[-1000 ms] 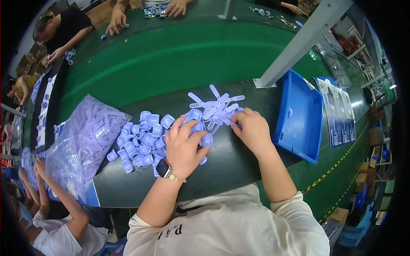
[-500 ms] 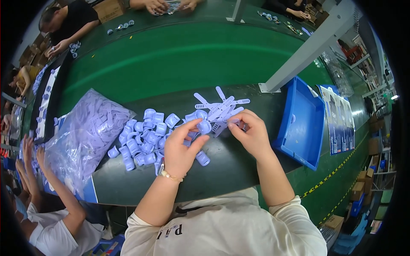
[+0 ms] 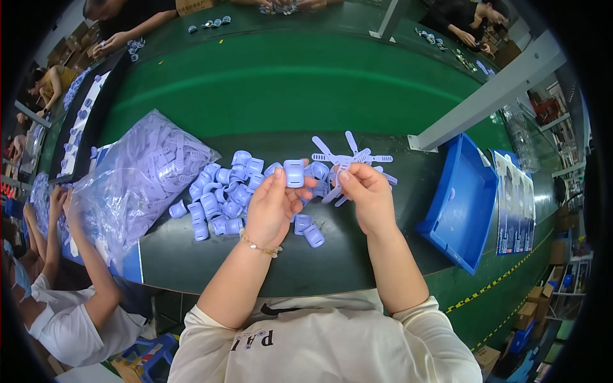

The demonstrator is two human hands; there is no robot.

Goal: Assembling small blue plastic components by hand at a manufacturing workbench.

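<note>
My left hand point(image 3: 268, 207) is closed on a curved lavender plastic piece with slots at its ends point(image 3: 294, 173), holding it up between thumb and fingers. My right hand point(image 3: 370, 198) pinches a lavender slotted strap point(image 3: 337, 181) close beside it; the strap and the curved piece appear apart. Beyond my right hand, several more slotted straps point(image 3: 352, 157) lie fanned out on the dark table. A heap of similar curved pieces point(image 3: 223, 198) spreads to the left of my left hand. Two more curved pieces point(image 3: 313, 235) lie between my forearms.
A clear bag full of lavender straps point(image 3: 159, 169) rests at the left. To the right stand a blue bin point(image 3: 463, 210), a grey metal post point(image 3: 491, 89) and a printed sheet point(image 3: 514, 204). Co-workers sit at the left and across the green belt point(image 3: 281, 96).
My left hand has turned the curved piece so its broad face shows. My right hand has come a little nearer to it with the strap. The whole view has shifted slightly.
</note>
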